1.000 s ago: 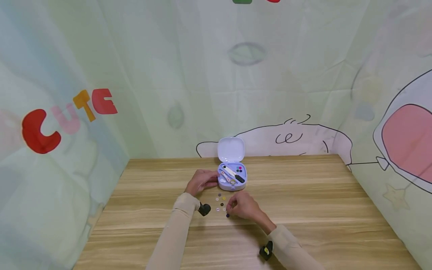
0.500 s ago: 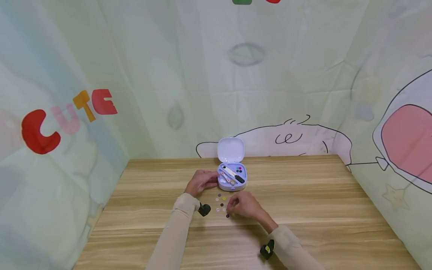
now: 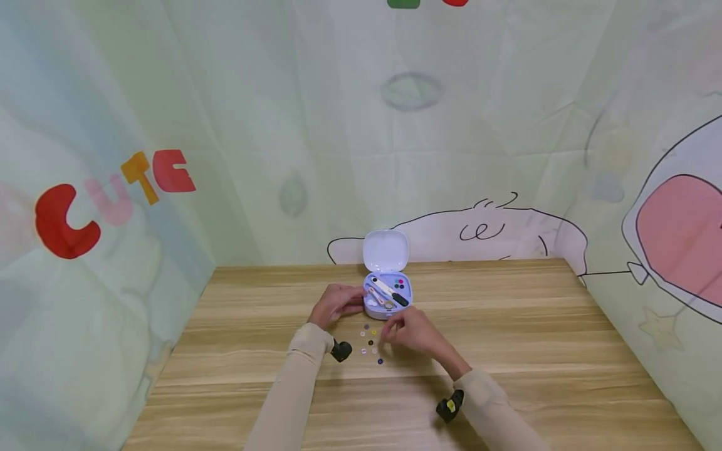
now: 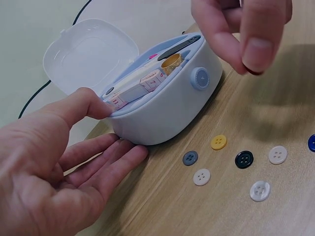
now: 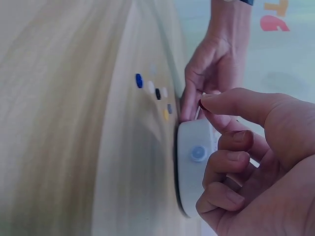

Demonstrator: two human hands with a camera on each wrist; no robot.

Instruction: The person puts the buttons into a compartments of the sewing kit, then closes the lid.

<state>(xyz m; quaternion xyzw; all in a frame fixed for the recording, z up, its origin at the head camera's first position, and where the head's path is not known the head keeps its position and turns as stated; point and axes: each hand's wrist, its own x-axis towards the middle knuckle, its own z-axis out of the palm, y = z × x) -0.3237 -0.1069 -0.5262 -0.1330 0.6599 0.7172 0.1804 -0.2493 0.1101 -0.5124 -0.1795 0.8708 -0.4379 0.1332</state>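
Observation:
An open pale-blue sewing box (image 3: 387, 313) stands near the back of the table, its white lid tipped up behind it. My left hand (image 3: 338, 302) holds its left end, thumb on the rim and fingers low against the side in the left wrist view. Inside lie a folded tape measure (image 4: 150, 80), a gold thimble (image 4: 172, 64) and a black-handled tool (image 3: 400, 299). My right hand (image 3: 414, 329) pinches a small dark red button (image 5: 201, 104) between thumb and forefinger, in the air in front of the box. Its other fingers are curled.
Several loose buttons lie in front of the box, among them a yellow button (image 4: 219, 142), a grey button (image 4: 190, 158), a black button (image 4: 244, 159) and a blue button (image 3: 380, 361). A printed cloth (image 3: 254, 156) hangs behind the wooden table (image 3: 536, 338).
My right hand has come up off the table near the blue button and moved a little toward the box, with the dark red button pinched. The left hand stays at the box.

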